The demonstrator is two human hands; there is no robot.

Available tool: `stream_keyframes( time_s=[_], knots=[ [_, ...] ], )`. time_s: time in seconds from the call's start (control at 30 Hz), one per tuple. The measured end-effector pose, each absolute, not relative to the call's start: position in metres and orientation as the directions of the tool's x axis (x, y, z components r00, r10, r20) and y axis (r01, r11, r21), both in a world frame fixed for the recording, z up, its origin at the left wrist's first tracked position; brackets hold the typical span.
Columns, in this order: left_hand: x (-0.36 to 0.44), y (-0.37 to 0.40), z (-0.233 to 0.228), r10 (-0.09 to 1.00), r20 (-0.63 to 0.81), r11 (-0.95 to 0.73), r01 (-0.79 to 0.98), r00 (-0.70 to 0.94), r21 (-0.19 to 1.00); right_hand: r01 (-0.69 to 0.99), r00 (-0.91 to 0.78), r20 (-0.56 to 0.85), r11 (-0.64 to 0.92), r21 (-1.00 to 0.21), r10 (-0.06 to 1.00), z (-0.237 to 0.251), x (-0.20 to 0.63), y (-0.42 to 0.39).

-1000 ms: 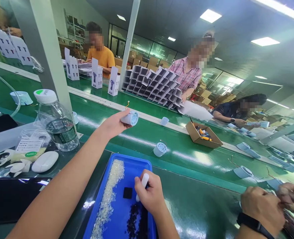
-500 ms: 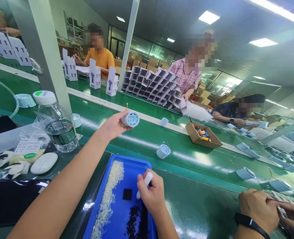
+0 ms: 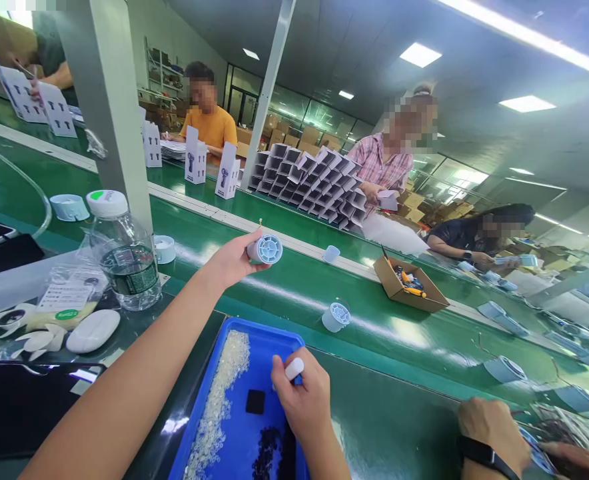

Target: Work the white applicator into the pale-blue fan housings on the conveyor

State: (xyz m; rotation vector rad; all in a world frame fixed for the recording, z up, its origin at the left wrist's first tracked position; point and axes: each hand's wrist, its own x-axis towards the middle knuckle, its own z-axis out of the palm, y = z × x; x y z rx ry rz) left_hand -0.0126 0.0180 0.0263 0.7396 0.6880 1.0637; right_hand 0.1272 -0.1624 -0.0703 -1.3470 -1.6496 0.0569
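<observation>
My left hand (image 3: 237, 259) is closed round a light blue cylindrical housing (image 3: 268, 249), its spoked round face turned toward me and a thin wire end standing up from it. Over a blue tray (image 3: 269, 327), my right hand (image 3: 307, 393) grips a white pen-like tool (image 3: 294, 369); its lower end is hidden behind my fingers. Small clear rings (image 3: 214, 400) lie along the tray's left side. A black square pad (image 3: 255, 401) and small black pieces (image 3: 267, 450) are beside my right hand.
Another housing (image 3: 336, 317) stands on the green belt, near a cardboard box (image 3: 412, 287) of parts. At left are a water bottle (image 3: 128, 260) and a white case (image 3: 93, 331). A co-worker's hand (image 3: 494, 427) works at lower right. Open white cartons (image 3: 309, 183) are stacked across the belt.
The view has shifted slightly. In my right hand the white tool has tilted, its top end now pointing more toward me. The co-worker's hand at lower right has moved left, uncovering a blue part.
</observation>
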Motion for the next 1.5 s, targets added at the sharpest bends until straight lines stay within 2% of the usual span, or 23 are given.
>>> stream_keyframes(
  time_s=[0.13,0.3,0.4,0.5,0.57,0.77,1.1,1.2,1.27,1.37,1.5],
  knots=[
    [-0.009,0.016,0.026,0.929,-0.159,0.315,-0.489,0.334,0.813,0.723,0.122,0.666,0.394,-0.568,0.736,-0.067,0.122,-0.164],
    [0.0,0.011,0.016,0.921,-0.181,0.304,-0.347,0.344,0.887,0.635,0.039,0.609,0.451,-0.627,0.792,-0.069,0.114,-0.16],
    [0.009,0.006,0.012,0.912,-0.149,0.247,-0.222,0.381,0.943,0.45,0.237,0.612,0.473,-0.757,0.755,-0.071,0.115,-0.154],
    [0.016,-0.004,0.015,0.898,-0.131,0.185,-0.09,0.421,0.979,0.172,0.469,0.445,0.416,-0.893,0.763,-0.068,0.122,-0.152],
    [0.02,-0.011,0.018,0.881,-0.119,0.142,-0.015,0.458,0.99,0.043,0.516,0.329,0.36,-0.932,0.791,-0.065,0.128,-0.152],
    [0.025,-0.018,0.018,0.849,-0.068,0.02,0.096,0.525,0.995,-0.095,0.539,0.188,0.281,-0.955,0.821,-0.06,0.138,-0.153],
    [0.031,-0.024,0.021,0.845,-0.102,0.061,0.096,0.524,0.994,-0.071,0.564,0.206,0.296,-0.953,0.8,-0.058,0.137,-0.152],
    [0.038,-0.027,0.021,0.862,-0.091,0.045,0.105,0.498,0.993,0.016,0.59,0.237,0.283,-0.959,0.772,-0.059,0.136,-0.152],
    [0.045,-0.03,0.019,0.909,-0.013,-0.023,0.079,0.417,0.997,0.113,0.599,0.276,0.263,-0.958,0.751,-0.061,0.135,-0.151],
    [0.055,-0.038,0.016,0.964,0.134,-0.135,-0.012,0.229,0.991,0.219,0.492,0.306,0.225,-0.95,0.815,-0.065,0.129,-0.149],
    [0.065,-0.047,0.009,0.983,0.106,-0.083,-0.157,0.151,0.984,0.246,0.406,0.307,0.221,-0.944,0.861,-0.072,0.119,-0.147]
  ],
)
